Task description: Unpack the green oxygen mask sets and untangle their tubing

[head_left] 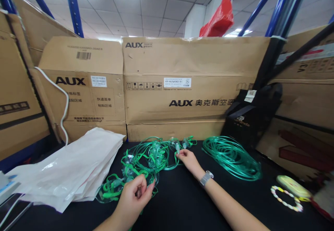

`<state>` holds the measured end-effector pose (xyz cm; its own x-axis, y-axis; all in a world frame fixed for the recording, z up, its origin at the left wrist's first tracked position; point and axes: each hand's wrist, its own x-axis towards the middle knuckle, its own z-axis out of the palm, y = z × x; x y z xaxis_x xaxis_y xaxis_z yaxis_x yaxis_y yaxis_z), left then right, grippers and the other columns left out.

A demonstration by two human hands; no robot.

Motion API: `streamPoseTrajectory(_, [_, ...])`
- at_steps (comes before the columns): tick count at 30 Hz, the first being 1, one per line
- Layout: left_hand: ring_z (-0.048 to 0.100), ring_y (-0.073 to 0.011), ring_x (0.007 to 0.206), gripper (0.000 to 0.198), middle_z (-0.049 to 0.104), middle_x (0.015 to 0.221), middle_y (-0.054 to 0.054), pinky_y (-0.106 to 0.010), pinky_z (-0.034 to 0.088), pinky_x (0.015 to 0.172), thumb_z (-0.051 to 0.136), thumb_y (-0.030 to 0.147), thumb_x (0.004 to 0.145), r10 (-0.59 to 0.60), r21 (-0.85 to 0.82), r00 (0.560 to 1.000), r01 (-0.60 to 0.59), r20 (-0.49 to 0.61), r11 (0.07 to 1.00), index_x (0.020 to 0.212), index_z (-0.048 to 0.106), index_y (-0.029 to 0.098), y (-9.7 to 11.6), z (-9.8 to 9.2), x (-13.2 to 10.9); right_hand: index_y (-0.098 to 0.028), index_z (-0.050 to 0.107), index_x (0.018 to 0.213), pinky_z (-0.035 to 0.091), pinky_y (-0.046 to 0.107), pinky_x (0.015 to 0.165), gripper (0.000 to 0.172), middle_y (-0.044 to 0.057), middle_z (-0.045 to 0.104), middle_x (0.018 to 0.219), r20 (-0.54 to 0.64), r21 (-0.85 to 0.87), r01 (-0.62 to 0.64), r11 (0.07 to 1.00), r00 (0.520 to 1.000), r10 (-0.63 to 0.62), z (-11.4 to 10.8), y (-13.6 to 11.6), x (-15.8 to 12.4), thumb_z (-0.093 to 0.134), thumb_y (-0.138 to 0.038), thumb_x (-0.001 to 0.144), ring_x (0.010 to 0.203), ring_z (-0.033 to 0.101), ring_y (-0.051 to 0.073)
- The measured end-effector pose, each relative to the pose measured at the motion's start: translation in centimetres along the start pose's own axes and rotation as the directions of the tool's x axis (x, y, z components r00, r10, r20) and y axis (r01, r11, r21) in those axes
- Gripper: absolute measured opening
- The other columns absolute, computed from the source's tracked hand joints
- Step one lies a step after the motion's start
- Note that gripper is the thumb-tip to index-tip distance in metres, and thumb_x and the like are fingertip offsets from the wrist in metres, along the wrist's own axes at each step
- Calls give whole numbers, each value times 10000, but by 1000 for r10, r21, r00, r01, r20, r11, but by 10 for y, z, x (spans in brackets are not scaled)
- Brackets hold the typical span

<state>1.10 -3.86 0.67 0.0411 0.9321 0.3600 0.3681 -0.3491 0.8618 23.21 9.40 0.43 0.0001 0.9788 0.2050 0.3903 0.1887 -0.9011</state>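
Note:
A tangle of clear oxygen masks with green straps and green tubing (156,154) lies on the black table. At its right edge, my right hand (190,160), with a watch on the wrist, pinches a clear oxygen mask (174,143) near its narrow connector. Another small mask piece with a green strap (185,142) lies just behind those fingers. Nearer to me, my left hand (137,194) is closed, its fingers curled and thumb pressed in, in front of the masks with bright green straps (113,187). What it holds, if anything, is hidden.
A coil of green tubing (231,158) lies at the right. White plastic bags (78,161) are stacked at the left. Cardboard boxes (177,112) stand along the back, with a black bag (247,123) beside them. A bead bracelet (286,203) and a yellow-green case (293,186) lie front right.

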Motion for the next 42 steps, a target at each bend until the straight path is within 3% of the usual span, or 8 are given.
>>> streamPoseTrajectory(6, [275, -90, 493, 381, 262, 531, 74, -230, 322, 522, 457, 349, 804, 74, -116, 997, -78, -32, 990, 553, 194, 236, 2, 0, -4, -159, 587, 806, 262, 219, 425, 308, 21, 594, 667, 190, 346, -111, 932, 981, 46, -20, -17, -6, 640, -390, 610, 438, 380, 68])
streamPoseTrajectory(14, [276, -81, 451, 281, 302, 514, 78, -206, 224, 431, 502, 397, 760, -59, -105, 998, 58, -11, 993, 595, 373, 211, 12, 3, 0, -131, 617, 753, 165, 210, 384, 436, -22, 519, 542, 231, 482, -149, 864, 972, 39, -16, -26, -12, 638, -552, 643, 368, 249, 21])
streamPoseTrajectory(23, [277, -84, 465, 358, 265, 495, 74, -220, 294, 496, 468, 294, 796, 62, -4, 996, -62, -60, 998, 514, 261, 218, -2, 2, -1, -112, 608, 584, 124, 204, 353, 379, -14, 512, 425, 301, 352, -210, 912, 948, 102, -8, -25, -23, 673, -482, 632, 313, 242, 15])
streamPoseTrajectory(29, [298, -77, 438, 272, 320, 502, 80, -199, 248, 425, 518, 369, 772, -39, -99, 998, 35, -39, 994, 596, 383, 210, 6, 4, -1, -131, 589, 550, 134, 199, 314, 376, -22, 499, 365, 275, 240, -198, 950, 953, 129, -2, -24, -25, 604, -485, 676, 255, 267, 27])
streamPoseTrajectory(33, [335, -80, 406, 280, 361, 476, 74, -202, 258, 409, 471, 388, 792, -51, -94, 999, 51, -5, 994, 593, 377, 214, 10, 3, -1, -145, 578, 569, 140, 200, 288, 368, -55, 452, 335, 260, 176, -183, 967, 956, 134, 1, -22, -25, 582, -494, 684, 225, 285, 39])
streamPoseTrajectory(38, [324, -76, 388, 317, 330, 450, 82, -207, 272, 418, 480, 337, 800, -5, -72, 999, 3, -34, 997, 550, 322, 222, 4, 2, -2, -147, 585, 604, 202, 197, 265, 348, -47, 508, 382, 314, 111, -175, 978, 940, 133, -1, -23, -28, 556, -480, 704, 216, 356, 60])
streamPoseTrajectory(42, [337, -79, 431, 380, 329, 465, 71, -214, 330, 489, 451, 316, 828, 57, -84, 998, -60, -36, 995, 527, 239, 223, -1, 3, -3, -167, 513, 473, 287, 190, 277, 382, -48, 450, 305, 347, 63, -164, 984, 928, 133, -4, -25, -29, 549, -465, 709, 233, 416, 86])
